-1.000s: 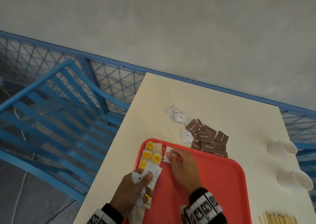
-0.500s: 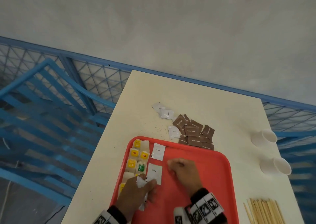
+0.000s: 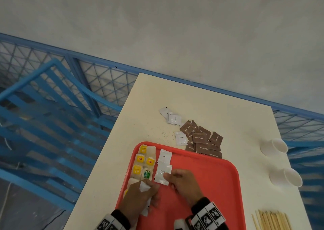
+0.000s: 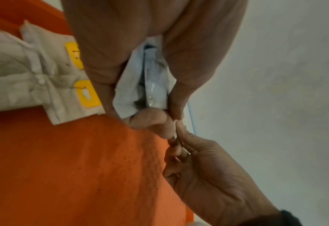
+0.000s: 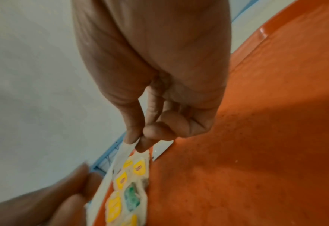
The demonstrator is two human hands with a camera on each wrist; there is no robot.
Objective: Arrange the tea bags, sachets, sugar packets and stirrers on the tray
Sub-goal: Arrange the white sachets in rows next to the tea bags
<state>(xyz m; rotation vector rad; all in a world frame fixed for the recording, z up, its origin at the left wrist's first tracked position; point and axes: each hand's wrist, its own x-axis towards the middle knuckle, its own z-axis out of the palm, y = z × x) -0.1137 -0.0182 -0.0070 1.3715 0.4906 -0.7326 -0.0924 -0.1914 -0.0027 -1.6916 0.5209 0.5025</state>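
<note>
Since 0.5 s ago the right hand (image 3: 184,182) has come to pinch a white foil coffee sachet (image 3: 162,174) over the red plastic tray (image 3: 210,186), while the left hand (image 3: 140,197) clutches spare white sachets (image 4: 144,85), any of which could slip and disturb the yellow-tagged tea bags (image 3: 140,159).

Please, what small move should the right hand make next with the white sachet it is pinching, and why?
Probably lower it flat and let go. The right hand pinches a white coffee sachet by its near edge, already lined up below another white sachet on the red tray, beside the tea bags. The left hand holds more sachets to follow.
</note>
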